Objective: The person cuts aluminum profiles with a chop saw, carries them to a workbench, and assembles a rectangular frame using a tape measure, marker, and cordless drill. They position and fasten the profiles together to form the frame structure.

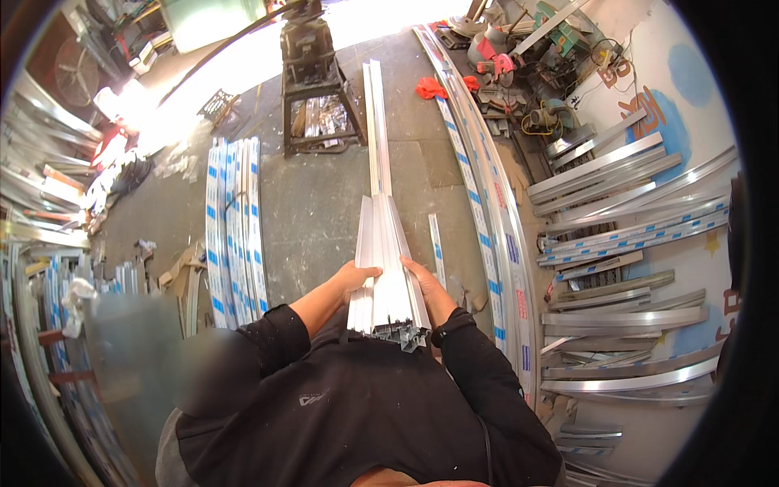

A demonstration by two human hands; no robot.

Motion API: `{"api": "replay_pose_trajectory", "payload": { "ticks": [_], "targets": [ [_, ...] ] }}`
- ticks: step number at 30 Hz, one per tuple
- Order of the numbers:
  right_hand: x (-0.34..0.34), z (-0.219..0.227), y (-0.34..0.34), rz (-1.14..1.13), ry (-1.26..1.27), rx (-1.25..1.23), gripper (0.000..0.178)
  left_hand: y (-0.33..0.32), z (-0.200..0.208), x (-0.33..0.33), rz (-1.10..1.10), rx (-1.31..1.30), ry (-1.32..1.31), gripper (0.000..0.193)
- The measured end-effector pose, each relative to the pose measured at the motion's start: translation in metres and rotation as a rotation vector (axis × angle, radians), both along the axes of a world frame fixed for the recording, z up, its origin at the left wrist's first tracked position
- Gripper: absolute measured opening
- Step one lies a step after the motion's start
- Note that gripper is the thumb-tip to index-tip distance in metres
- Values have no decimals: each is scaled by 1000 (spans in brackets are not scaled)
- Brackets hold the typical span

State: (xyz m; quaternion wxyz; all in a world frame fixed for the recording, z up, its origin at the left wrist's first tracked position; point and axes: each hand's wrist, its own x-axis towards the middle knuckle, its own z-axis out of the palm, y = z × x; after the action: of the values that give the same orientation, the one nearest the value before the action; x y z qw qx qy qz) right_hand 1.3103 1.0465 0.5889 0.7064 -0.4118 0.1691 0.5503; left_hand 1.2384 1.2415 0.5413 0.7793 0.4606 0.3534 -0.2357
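A bundle of long silvery-white metal profiles (389, 280) is held lengthwise in front of my body. Its cut ends, hollow and jagged in outline, point back at my chest. My left hand (357, 278) grips the bundle's left side, thumb on top and fingers hidden underneath. On the opposite side my right hand (423, 280) is closed round the edge, its thumb also on top. Ahead of the bundle a longer, narrower pair of profiles (375, 130) stretches away over the floor; whether it belongs to the same bundle I cannot tell.
Blue-and-white wrapped profiles (235, 219) lie on the floor at left, longer ones (487, 211) at right. A dark machine on a stand (308, 81) is ahead. Racked profiles (625, 321) line the right wall. A short strip (436, 243) lies near my right hand.
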Motion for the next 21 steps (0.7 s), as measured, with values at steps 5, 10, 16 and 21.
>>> {"api": "replay_pose_trajectory", "payload": {
  "ticks": [5, 10, 16, 21],
  "targets": [
    [153, 15, 36, -64, -37, -121, 64, 27, 11, 172, -76, -15, -14, 37],
    [330, 0, 37, -60, -121, 24, 63, 53, -28, 367, -99, -33, 116, 38],
    [560, 25, 78, 55, 37, -23, 51, 98, -6, 583, -59, -8, 174, 45],
    [724, 58, 132, 52, -65, -47, 46, 133, 14, 739, -13, 47, 104, 38]
  ]
}}
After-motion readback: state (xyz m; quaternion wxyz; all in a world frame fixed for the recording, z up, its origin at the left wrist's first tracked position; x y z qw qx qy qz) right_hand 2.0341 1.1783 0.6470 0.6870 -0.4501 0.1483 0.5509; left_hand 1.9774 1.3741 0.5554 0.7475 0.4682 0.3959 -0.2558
